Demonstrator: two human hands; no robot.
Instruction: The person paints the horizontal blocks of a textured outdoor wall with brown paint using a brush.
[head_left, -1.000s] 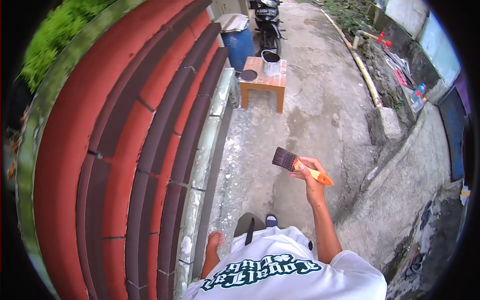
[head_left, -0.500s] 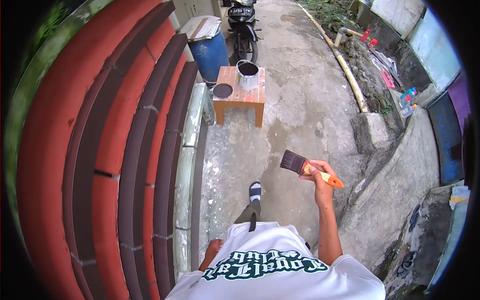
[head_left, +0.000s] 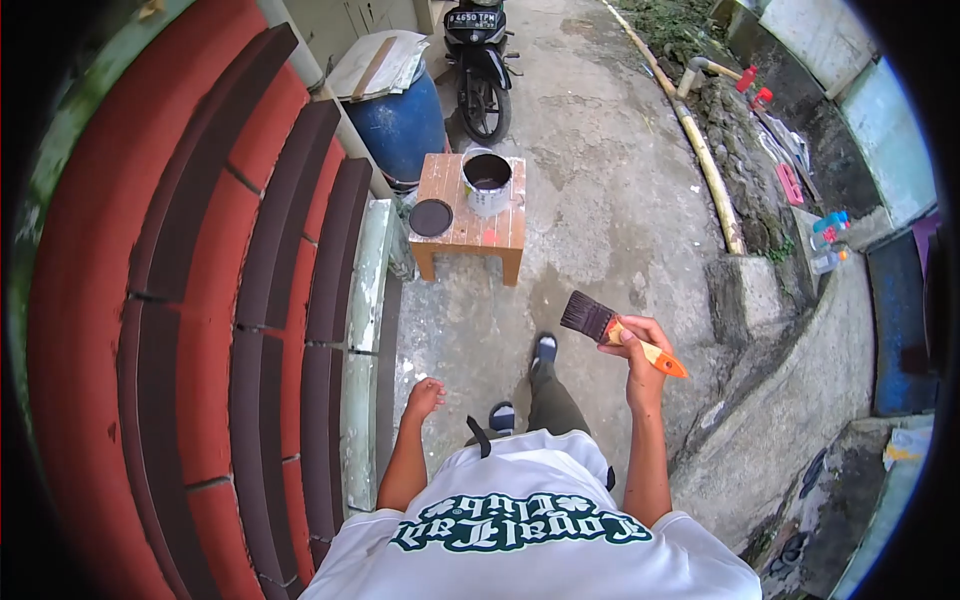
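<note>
Concrete ground (head_left: pixel 590 180) ran beside a red wall (head_left: pixel 75 330) with dark ledges (head_left: pixel 260 400). The right hand (head_left: pixel 640 350) gripped the brush (head_left: pixel 625 335) by its handle, the dark bristles pointing away from the fingers, toward the wall side. The left hand (head_left: pixel 427 397) hung with fingers loosely curled, holding nothing, well apart from the brush. Beyond both hands, a bucket (head_left: pixel 487 190) and a round lid (head_left: pixel 431 218) sat on a small table (head_left: pixel 455 238).

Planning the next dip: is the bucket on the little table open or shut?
Open: the view down into the bucket shows its dark inside, and a dark disc, apparently its lid, lies beside it.
</note>
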